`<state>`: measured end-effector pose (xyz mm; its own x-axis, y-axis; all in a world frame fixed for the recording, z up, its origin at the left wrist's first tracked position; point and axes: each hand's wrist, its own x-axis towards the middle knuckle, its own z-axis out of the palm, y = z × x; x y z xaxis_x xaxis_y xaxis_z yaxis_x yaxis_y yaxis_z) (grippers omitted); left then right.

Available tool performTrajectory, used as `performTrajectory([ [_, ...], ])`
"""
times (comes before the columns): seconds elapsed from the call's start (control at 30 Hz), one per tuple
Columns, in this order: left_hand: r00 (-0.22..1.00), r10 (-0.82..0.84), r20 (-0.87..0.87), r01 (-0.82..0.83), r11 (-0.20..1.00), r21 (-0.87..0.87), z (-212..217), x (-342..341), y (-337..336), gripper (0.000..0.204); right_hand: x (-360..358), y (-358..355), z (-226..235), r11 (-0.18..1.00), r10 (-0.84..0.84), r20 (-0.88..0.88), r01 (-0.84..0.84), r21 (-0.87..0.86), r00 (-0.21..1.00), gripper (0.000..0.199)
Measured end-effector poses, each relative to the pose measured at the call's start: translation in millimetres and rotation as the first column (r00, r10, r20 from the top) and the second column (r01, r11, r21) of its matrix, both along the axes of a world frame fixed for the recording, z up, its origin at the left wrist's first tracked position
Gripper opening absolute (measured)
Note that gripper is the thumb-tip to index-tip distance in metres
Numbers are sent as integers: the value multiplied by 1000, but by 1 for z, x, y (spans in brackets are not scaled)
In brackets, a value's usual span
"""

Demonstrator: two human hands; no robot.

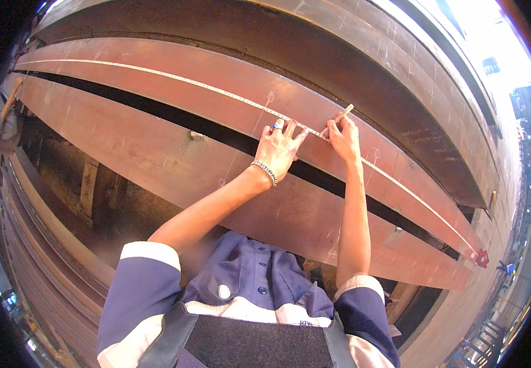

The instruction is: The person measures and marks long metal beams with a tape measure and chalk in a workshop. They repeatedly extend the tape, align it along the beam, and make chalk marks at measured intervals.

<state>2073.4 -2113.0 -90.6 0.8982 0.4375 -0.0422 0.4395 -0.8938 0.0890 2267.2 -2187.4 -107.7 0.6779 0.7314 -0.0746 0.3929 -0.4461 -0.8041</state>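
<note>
A yellowish-white tape measure (185,80) lies stretched along a reddish-brown steel beam (216,67), its red case (482,258) at the far right end. My left hand (279,147), with a ring and a chain bracelet, rests on the tape, fingers spread and tips on its near edge. Just right of it, my right hand (344,140) pinches a pale marking stick (346,111), probably chalk, whose upper end sticks out above the fingers. Its lower end is close to the tape, partly hidden by the fingers. Faint chalk marks show on the beam around both hands.
A second reddish-brown beam (149,153) lies nearer me, across a dark narrow gap. Larger dark steel beams (394,92) rise behind. A wooden handle (12,98) shows at the far left beam ends. More stacked steel (38,239) lies at lower left.
</note>
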Motion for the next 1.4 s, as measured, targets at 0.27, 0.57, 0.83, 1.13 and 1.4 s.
performTrajectory([
  [0.27,999,3,41,-5,999,39,-5,0,-1,67,2,-1,-3,1000,19,-10,-19,13,1000,20],
  [0.57,1000,5,26,-5,999,35,-2,0,-1,69,-2,-1,4,1000,30,16,-29,-8,999,21],
  [0.83,1000,-1,13,1,1000,24,-1,3,1,69,-8,7,10,994,54,350,-82,66,935,17],
  [1.13,1000,6,-4,-5,999,39,-7,2,1,73,-27,-14,50,868,-276,190,159,471,942,15],
  [1.4,1000,23,-9,-23,999,-28,3,2,0,66,-28,-113,77,648,-572,-23,468,601,820,14],
])
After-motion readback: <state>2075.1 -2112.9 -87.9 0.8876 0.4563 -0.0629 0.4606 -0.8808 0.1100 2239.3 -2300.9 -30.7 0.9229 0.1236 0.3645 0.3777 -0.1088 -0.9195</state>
